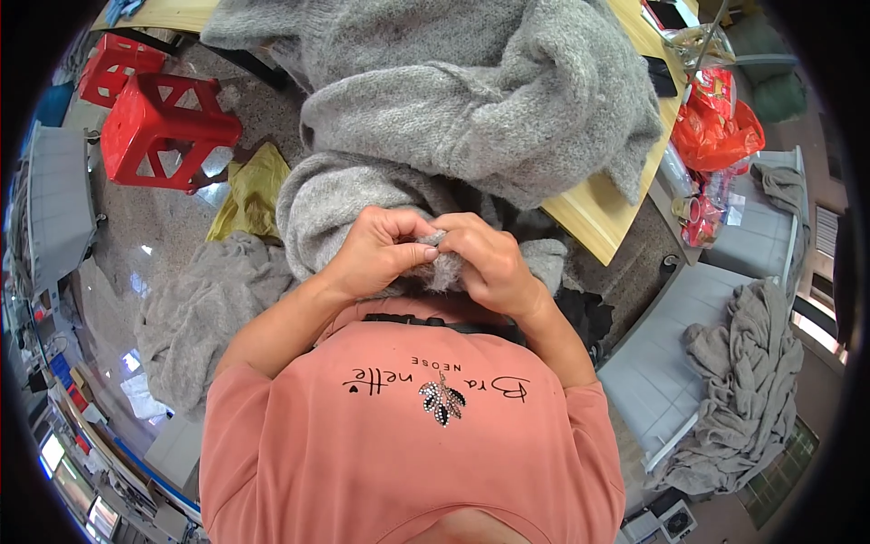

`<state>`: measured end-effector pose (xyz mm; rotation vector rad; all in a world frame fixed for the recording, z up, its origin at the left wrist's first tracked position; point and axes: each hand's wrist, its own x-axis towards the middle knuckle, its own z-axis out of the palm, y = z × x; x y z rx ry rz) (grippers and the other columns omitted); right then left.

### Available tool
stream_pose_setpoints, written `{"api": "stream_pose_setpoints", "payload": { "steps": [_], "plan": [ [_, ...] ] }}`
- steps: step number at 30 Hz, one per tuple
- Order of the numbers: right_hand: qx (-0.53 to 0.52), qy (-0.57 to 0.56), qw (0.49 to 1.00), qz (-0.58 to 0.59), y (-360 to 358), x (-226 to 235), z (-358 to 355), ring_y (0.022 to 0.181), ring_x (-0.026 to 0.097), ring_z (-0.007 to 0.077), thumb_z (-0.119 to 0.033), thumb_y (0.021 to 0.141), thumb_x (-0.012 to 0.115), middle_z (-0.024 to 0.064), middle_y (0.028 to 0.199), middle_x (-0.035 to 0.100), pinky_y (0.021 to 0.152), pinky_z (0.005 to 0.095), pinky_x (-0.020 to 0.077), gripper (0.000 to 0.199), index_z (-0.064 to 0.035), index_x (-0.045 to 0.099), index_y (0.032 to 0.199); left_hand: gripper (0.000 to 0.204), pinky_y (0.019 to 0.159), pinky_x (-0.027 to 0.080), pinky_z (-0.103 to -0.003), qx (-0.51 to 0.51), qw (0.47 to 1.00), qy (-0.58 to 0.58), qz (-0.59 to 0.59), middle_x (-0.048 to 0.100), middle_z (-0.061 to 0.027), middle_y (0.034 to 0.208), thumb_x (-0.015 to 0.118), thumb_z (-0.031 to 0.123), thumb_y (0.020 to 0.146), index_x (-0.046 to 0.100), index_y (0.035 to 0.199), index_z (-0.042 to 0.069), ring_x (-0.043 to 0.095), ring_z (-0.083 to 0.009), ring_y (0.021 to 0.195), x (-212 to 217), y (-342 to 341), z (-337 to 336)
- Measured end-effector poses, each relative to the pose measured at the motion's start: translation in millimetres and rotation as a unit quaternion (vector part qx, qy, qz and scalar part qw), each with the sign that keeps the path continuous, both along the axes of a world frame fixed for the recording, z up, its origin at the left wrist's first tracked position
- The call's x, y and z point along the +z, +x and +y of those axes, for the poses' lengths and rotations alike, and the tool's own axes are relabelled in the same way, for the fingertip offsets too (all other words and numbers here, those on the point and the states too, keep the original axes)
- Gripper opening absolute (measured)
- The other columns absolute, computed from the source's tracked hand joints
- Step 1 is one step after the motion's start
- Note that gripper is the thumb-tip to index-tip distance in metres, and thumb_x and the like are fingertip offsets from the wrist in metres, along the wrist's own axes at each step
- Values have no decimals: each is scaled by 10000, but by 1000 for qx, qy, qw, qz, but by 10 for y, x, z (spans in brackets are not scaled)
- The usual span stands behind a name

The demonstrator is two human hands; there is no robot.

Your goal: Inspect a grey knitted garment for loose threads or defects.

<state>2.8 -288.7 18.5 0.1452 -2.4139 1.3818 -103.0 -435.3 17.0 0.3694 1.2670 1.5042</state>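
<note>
A bulky grey knitted garment [471,118] is heaped over the table and hangs down to my lap. In front of my waist, my left hand [385,249] pinches a small fold of this knit between thumb and fingers. My right hand [485,258] grips the same bit of fabric from the other side, its fingertips meeting the left ones. A loose, fuzzy end of the knit [444,272] shows just below the fingertips. Whether a thread or small tool lies within the pinch cannot be made out.
The wooden table's corner [594,213] juts toward my right. Red plastic stools [168,131], a yellow bag [252,192] and a grey cloth pile [213,308] stand or lie at left. To the right are a red plastic bag [716,127] and a grey bin [680,354] with knitwear [739,390] draped over it.
</note>
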Motion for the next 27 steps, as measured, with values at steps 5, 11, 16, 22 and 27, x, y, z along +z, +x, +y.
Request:
{"api": "stream_pose_setpoints", "payload": {
  "steps": [5,11,16,22,27],
  "plan": [
    [4,-51,994,-101,61,-5,-5,685,571,267,151,563,443,126,766,559,613,304,454,325,3,537,837,89,500,403,-166,37,998,-41,37,594,-4,689,613,-32,739,636,823,-11,504,-24,603,-12,65,-33],
    [-60,-25,993,-95,17,-20,-48,655,568,281,105,591,437,139,761,561,585,308,449,317,9,555,869,122,528,434,-178,67,992,-33,104,602,-7,688,614,-39,728,643,843,-12,515,-32,611,50,72,7],
    [-24,2,992,-123,50,-78,1,664,554,336,40,625,488,143,760,565,554,370,446,233,-5,539,849,130,525,440,-192,66,979,-42,188,599,-19,657,608,-52,711,642,829,-7,526,-49,597,33,108,7],
    [-102,70,992,-20,67,-62,-126,536,509,291,58,565,497,121,612,480,475,354,409,228,10,526,785,82,498,438,-235,111,894,40,433,582,-77,634,621,-57,686,605,745,-2,558,-128,555,-29,138,62],
    [-128,152,979,44,61,-130,-146,450,454,257,75,516,503,102,546,404,416,332,363,222,9,507,727,95,484,440,-264,132,909,39,393,582,-97,647,627,-62,670,588,730,1,564,-179,541,-20,152,75]
  ]
}}
